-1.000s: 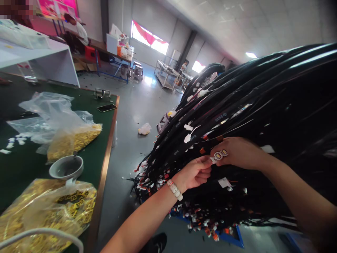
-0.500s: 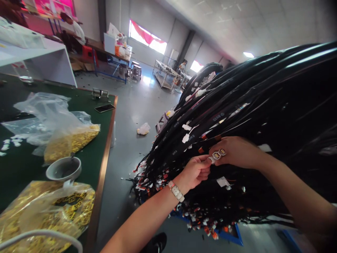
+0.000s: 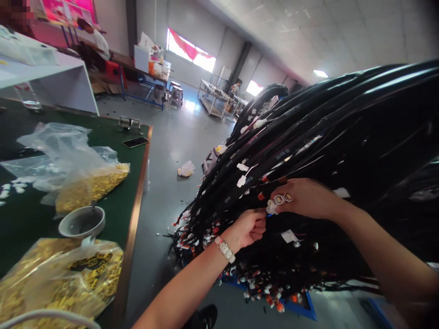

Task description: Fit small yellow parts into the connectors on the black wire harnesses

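My right hand (image 3: 303,198) is closed around small white plastic connectors (image 3: 278,199) with yellow inserts, which stick out past the fingertips. Just to their left, my left hand (image 3: 252,227) is closed in a pinch on a thin wire (image 3: 265,210) at the connector's end; most of it is hidden by the fingers. A light strap circles the left wrist. Behind both hands hangs a thick bundle of black sleeved cables (image 3: 329,132), with white and orange connectors at many of the ends.
On the left, a green-topped table (image 3: 113,130) bears a bag of yellow parts (image 3: 92,185), a second bag (image 3: 65,274), a grey bowl (image 3: 82,222) and a phone (image 3: 136,142). A blue frame (image 3: 307,308) lies under the cables. A person (image 3: 98,43) sits far back.
My left hand has drawn slightly left and down, away from the right hand. The white connectors have shifted a little left in the right hand's fingers.
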Action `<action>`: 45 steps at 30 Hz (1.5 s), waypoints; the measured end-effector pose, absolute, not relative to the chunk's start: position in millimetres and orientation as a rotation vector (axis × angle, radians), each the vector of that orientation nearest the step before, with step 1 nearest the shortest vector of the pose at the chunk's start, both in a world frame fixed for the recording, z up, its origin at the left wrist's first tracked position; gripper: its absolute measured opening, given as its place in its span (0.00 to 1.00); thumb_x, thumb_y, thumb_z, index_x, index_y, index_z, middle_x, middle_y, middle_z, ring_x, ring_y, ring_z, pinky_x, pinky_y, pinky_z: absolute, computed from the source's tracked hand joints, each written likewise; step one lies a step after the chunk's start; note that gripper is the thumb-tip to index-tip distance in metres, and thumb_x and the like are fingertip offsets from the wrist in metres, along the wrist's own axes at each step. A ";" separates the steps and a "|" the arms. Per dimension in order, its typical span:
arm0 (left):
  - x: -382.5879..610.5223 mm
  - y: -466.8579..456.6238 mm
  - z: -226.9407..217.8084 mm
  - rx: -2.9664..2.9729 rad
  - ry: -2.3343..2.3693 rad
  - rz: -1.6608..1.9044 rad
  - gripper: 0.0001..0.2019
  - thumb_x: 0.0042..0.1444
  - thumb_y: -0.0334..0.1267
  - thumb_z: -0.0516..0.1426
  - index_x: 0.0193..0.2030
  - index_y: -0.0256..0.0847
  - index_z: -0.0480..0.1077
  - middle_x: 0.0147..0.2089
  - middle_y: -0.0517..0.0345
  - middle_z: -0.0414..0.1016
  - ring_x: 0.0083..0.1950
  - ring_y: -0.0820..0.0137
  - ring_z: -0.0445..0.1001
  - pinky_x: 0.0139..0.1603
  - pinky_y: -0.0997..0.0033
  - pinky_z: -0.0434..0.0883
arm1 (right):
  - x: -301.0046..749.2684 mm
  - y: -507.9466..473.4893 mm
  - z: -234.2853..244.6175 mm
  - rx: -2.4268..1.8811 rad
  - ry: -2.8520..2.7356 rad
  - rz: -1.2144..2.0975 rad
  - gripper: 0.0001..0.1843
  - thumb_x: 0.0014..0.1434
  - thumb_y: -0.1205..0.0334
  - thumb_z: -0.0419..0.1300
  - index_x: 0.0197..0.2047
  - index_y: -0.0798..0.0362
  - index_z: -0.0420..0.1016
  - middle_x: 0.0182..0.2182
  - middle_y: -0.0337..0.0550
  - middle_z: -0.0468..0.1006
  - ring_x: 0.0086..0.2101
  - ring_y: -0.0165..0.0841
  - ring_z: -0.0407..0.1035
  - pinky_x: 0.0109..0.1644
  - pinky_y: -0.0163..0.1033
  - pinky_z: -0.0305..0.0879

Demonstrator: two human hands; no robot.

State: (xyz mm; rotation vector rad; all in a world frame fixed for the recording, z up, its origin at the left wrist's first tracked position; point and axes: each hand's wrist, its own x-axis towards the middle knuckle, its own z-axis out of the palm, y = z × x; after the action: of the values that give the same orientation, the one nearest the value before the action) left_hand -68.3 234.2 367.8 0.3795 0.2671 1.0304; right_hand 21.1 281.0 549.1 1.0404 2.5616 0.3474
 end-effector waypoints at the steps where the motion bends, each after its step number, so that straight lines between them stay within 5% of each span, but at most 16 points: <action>1: -67.9 235.1 368.2 0.410 0.251 1.007 0.13 0.49 0.34 0.61 0.31 0.43 0.57 0.16 0.75 0.46 0.15 0.82 0.39 0.16 0.78 0.32 | 20.7 280.7 549.0 1.048 2.559 0.341 0.09 0.53 0.54 0.62 0.38 0.39 0.81 0.32 0.36 0.82 0.36 0.38 0.75 0.36 0.37 0.61; 9: -66.1 223.3 372.9 0.560 0.387 1.263 0.22 0.45 0.47 0.67 0.42 0.43 0.65 0.18 0.76 0.48 0.17 0.82 0.41 0.18 0.77 0.37 | 20.6 279.9 544.1 1.150 2.537 0.422 0.14 0.57 0.55 0.57 0.46 0.41 0.77 0.37 0.42 0.82 0.37 0.43 0.76 0.37 0.40 0.62; 18: -65.1 210.8 383.3 0.912 0.895 1.684 0.12 0.53 0.39 0.61 0.43 0.38 0.73 0.18 0.71 0.58 0.21 0.78 0.53 0.25 0.76 0.52 | 15.3 273.6 552.5 1.018 2.582 0.298 0.14 0.54 0.60 0.55 0.40 0.37 0.80 0.33 0.36 0.81 0.33 0.38 0.74 0.32 0.38 0.57; 30: -68.6 209.7 388.3 1.050 0.909 1.734 0.13 0.53 0.37 0.60 0.45 0.39 0.76 0.19 0.70 0.57 0.22 0.78 0.54 0.26 0.76 0.53 | 14.1 277.5 553.9 1.059 2.499 0.221 0.17 0.46 0.50 0.67 0.42 0.39 0.82 0.32 0.37 0.82 0.38 0.41 0.75 0.35 0.39 0.60; 34: -70.7 202.3 391.1 0.804 0.674 1.574 0.18 0.49 0.40 0.64 0.47 0.41 0.72 0.18 0.73 0.55 0.20 0.80 0.49 0.22 0.78 0.47 | 16.4 279.3 551.7 1.012 2.523 0.227 0.14 0.48 0.54 0.65 0.40 0.39 0.82 0.30 0.37 0.82 0.37 0.41 0.75 0.37 0.39 0.61; 38: -66.3 197.4 378.6 0.096 0.459 1.343 0.11 0.51 0.40 0.63 0.36 0.39 0.67 0.17 0.75 0.46 0.17 0.81 0.40 0.17 0.79 0.39 | 16.6 279.4 550.3 1.035 2.511 0.272 0.15 0.46 0.53 0.67 0.41 0.37 0.82 0.33 0.37 0.83 0.40 0.43 0.75 0.40 0.41 0.62; 45: -50.9 196.9 322.4 -0.479 0.732 1.279 0.08 0.53 0.26 0.53 0.26 0.39 0.59 0.21 0.66 0.59 0.19 0.80 0.57 0.19 0.83 0.53 | 16.7 278.7 549.3 1.041 2.518 0.299 0.16 0.46 0.54 0.68 0.41 0.36 0.82 0.34 0.36 0.83 0.42 0.43 0.75 0.43 0.42 0.64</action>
State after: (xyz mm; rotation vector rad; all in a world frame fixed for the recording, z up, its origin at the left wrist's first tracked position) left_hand -50.9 196.9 322.4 -0.4792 0.7319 1.2788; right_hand 16.7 278.7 549.3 1.0411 2.5178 0.2988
